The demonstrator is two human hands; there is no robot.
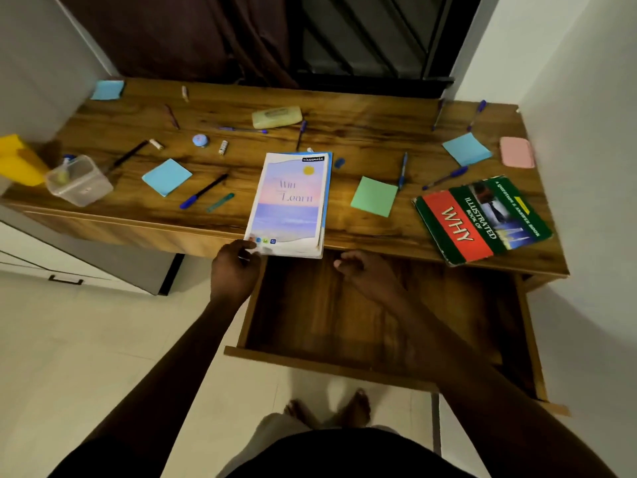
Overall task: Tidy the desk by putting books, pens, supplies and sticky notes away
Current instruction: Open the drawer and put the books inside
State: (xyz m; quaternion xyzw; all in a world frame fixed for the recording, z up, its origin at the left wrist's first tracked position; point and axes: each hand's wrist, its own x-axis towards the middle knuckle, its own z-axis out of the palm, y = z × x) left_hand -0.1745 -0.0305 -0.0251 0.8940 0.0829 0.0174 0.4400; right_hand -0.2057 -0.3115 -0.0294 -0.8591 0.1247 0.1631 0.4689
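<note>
Head view. Wood-grain bench in a nook between white walls, with a dark curtain behind and a pale tiled floor below. Strewn over the top: blue sticky notes, a green sticky note, pens, a yellow case, a clear tub at the left end, and a green-and-red book at the right front corner. Open drawer under the front edge. Notebook at mid-front, its near end overhanging the drawer. Pinches the notebook's near-left corner with the left hand. Holds the right hand over the drawer, fingers loosely curled, gripping nothing.
</note>
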